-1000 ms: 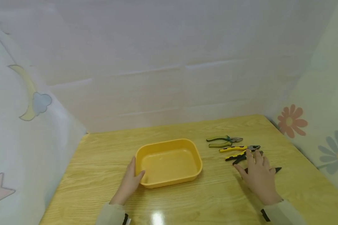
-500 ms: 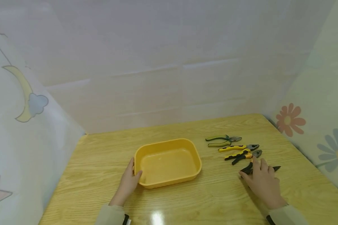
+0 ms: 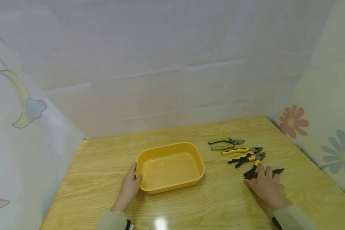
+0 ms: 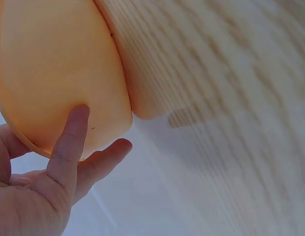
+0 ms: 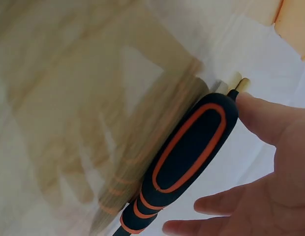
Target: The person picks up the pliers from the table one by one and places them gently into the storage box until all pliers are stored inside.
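Note:
My left hand (image 3: 129,187) grips the left end of a yellow plastic tray (image 3: 172,187), thumb over the rim. The left wrist view has one finger lying on the tray's outer wall (image 4: 54,64). At the right, my right hand (image 3: 268,190) is spread low over a slim black tool (image 3: 278,171) with a pointed tip. Up close, the tool's black handle (image 5: 192,142) carries an orange oval outline and orange rings. My thumb is right at the handle's end, while two extended fingers stay beside it. Part of the tool is hidden under the hand in the head view.
Behind the right hand lie black-and-orange pliers (image 3: 259,156), yellow-and-black pliers (image 3: 235,151) and green-handled pliers (image 3: 222,140). All rest on a wood-grain table (image 3: 109,159). A pale backdrop (image 3: 138,105) stands along its far edge, with decorated sheets at both sides.
My right hand has drawn back from over the black-and-orange pliers and lowered beside the slim black tool. The left hand keeps its grip on the tray. The head view has shifted slightly.

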`<action>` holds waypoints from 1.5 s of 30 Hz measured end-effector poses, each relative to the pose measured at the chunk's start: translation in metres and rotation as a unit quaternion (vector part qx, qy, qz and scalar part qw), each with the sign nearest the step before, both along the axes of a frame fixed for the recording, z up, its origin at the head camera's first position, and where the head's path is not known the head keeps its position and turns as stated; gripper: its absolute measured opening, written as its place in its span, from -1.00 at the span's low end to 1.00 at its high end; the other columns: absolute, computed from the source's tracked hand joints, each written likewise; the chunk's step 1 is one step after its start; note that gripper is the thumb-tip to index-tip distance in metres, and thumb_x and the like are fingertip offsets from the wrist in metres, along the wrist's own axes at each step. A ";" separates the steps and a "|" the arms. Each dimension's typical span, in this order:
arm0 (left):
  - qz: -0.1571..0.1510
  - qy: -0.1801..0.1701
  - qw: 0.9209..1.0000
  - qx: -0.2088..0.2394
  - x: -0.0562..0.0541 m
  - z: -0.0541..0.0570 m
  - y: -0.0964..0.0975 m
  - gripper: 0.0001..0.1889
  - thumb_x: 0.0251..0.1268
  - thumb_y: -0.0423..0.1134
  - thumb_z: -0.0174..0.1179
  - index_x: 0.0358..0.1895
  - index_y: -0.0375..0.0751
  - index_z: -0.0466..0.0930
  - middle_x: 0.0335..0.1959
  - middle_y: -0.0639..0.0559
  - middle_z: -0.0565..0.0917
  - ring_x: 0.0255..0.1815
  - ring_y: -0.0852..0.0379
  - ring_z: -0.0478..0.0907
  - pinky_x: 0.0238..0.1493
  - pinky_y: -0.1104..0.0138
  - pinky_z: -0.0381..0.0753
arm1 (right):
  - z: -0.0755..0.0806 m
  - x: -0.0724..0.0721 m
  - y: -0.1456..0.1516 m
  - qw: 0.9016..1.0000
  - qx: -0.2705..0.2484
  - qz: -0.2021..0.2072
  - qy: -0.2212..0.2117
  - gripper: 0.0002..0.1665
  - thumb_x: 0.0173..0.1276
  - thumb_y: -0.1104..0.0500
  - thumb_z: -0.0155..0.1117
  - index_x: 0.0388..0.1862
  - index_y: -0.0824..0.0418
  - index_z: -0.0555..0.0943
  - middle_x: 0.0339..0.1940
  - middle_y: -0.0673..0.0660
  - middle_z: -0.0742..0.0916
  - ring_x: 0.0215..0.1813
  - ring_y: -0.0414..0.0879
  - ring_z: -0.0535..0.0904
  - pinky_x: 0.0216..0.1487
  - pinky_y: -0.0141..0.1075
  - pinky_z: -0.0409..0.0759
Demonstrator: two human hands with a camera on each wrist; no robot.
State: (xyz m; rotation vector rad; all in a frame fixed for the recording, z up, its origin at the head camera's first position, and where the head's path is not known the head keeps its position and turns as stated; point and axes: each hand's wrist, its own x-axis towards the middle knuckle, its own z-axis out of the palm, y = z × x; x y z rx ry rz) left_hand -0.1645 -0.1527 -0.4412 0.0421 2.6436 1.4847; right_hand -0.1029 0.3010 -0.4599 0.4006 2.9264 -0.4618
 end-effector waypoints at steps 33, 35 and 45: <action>-0.011 0.008 0.999 -0.029 -0.001 0.000 -0.004 -0.38 0.41 -0.52 -0.01 0.44 -0.62 -0.04 0.35 -0.59 0.17 0.34 -0.45 0.19 0.21 -0.12 0.39 | 0.002 -0.002 -0.007 0.999 0.010 -0.018 -0.045 0.25 0.33 -0.52 -0.14 0.35 0.64 0.13 0.27 0.78 0.05 0.11 0.78 0.08 -0.21 0.48 0.37; -0.012 0.008 1.000 -0.028 -0.001 0.000 -0.004 -0.38 0.40 -0.52 -0.01 0.44 -0.62 -0.05 0.35 -0.59 0.17 0.33 -0.45 0.19 0.21 -0.11 0.39 | 0.003 -0.002 -0.006 0.999 0.003 -0.018 -0.049 0.21 0.35 -0.48 -0.09 0.36 0.64 0.11 0.30 0.78 0.01 0.13 0.79 0.04 -0.19 0.50 0.34; -0.019 0.012 0.999 -0.028 0.000 0.002 -0.006 -0.38 0.41 -0.52 -0.02 0.43 -0.63 -0.06 0.34 -0.61 0.18 0.32 -0.47 0.21 0.20 -0.13 0.39 | 0.003 -0.003 -0.012 0.998 0.012 -0.024 -0.050 0.39 0.20 -0.64 -0.15 0.47 0.53 -0.01 0.31 0.79 -0.07 0.08 0.82 0.07 -0.42 0.38 0.44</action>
